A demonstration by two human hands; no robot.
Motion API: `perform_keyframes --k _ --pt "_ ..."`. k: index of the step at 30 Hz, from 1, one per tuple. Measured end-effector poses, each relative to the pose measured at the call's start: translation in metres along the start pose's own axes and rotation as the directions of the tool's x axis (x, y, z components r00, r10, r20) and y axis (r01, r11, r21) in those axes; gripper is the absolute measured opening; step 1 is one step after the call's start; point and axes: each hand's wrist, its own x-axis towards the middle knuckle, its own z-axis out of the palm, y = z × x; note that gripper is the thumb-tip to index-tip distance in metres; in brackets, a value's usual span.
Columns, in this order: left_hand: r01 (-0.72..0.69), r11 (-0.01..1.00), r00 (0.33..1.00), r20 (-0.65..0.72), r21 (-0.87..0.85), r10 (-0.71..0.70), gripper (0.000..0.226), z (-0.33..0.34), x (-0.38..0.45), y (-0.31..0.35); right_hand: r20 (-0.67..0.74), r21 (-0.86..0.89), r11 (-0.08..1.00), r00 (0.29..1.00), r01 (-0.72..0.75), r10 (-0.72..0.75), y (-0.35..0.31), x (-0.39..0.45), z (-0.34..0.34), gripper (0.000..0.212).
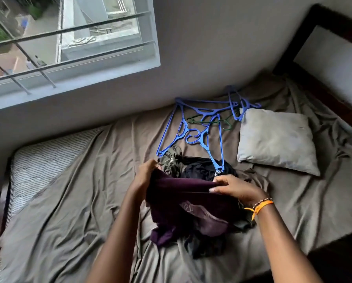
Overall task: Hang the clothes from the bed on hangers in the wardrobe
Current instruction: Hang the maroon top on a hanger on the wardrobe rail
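Both hands pinch purple garment (191, 205) | blue hangers (193, 127), pillow (277, 139) beyond

A person's left hand (145, 173) and right hand (235, 188) grip the top edge of a dark purple garment (191, 209) above a clothes pile on a bed (69, 201); blue hangers (193, 127) lie beside a grey pillow (275, 139) near the barred window (69, 37).

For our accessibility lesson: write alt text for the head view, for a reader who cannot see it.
Both hands, left hand and right hand, hold up a dark purple garment over a pile of clothes on a bed. Blue hangers lie beyond, beside a grey pillow, under a barred window.
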Motion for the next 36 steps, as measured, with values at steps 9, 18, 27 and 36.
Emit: perform_keyframes --k 9,18,27,36 --pt "-0.074 0.825 0.975 -0.134 0.560 0.178 0.036 0.038 0.093 -0.116 -0.276 -0.024 0.976 0.940 -0.216 0.201 0.090 0.193 -0.031 0.061" --pt "-0.199 0.815 0.735 -0.467 0.544 0.491 0.028 0.034 0.098 -0.140 -0.572 -0.096 0.864 0.737 -0.495 0.358 0.118 0.254 -0.031 0.051" --pt "-0.106 0.976 0.848 -0.495 0.188 0.187 0.021 0.042 0.076 -0.101 -0.859 -0.265 0.886 0.511 -0.381 -0.037 0.074 0.127 0.011 0.022" --pt "-0.130 0.988 0.955 -0.277 -0.081 0.103 0.025 0.038 0.015 -0.036 -0.903 0.136 0.909 0.427 0.394 -0.050 0.009 0.024 0.071 0.032"
